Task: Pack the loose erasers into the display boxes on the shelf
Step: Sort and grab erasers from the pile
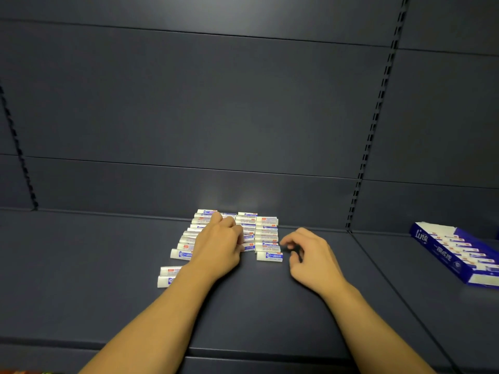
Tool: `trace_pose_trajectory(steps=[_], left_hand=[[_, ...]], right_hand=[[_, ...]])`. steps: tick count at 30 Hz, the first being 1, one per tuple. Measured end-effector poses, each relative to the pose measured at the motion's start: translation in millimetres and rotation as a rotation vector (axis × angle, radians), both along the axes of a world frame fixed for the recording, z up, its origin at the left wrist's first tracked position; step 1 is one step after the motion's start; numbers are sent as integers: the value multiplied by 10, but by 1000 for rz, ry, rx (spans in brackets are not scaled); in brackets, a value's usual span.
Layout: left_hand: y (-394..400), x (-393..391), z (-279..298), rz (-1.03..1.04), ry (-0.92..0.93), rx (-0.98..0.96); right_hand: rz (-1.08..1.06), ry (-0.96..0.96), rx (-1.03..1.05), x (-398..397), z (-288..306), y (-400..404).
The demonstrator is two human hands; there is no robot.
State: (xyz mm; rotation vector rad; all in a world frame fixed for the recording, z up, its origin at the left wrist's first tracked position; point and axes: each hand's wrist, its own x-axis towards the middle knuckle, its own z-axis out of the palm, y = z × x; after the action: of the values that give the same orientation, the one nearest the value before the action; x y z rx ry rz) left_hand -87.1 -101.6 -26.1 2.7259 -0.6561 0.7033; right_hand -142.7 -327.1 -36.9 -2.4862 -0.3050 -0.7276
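Two bare forearms reach in from the bottom edge of the view, crossing the front lip of the dark shelf (270,314). The left hand (218,247) lies knuckles-up over the middle of a cluster of loose erasers (266,233), its fingers curled down among them; the fingertips are hidden under the hand, so whether they actually pinch an eraser cannot be told. The right hand (310,255) hovers just beside the right edge of the cluster, fingers loosely curled and parted, thumb and forefinger pointing toward the erasers with nothing between them. The erasers are small white sticks in sleeves printed blue and red, lying flat in rough columns that run from mid-shelf back to the rear wall, each stick crosswise. The nearest one on the right column (269,256) sits a little apart from its neighbours, close to the right fingertips. Two more erasers (168,276) lie side by side nearer the front on the left, partly covered by the left forearm. Well apart to the right, past the slotted upright (375,125), a blue display box (442,252) rests at an angle on the neighbouring shelf section, open on top, with a row of erasers already packed inside.
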Motion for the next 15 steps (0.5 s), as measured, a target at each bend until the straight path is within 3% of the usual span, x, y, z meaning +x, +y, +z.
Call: trace_pose_trajectory(steps=[15], left_hand=[[10, -55, 23, -29, 65, 10]], right_hand=[[73, 60, -91, 43, -31, -9]])
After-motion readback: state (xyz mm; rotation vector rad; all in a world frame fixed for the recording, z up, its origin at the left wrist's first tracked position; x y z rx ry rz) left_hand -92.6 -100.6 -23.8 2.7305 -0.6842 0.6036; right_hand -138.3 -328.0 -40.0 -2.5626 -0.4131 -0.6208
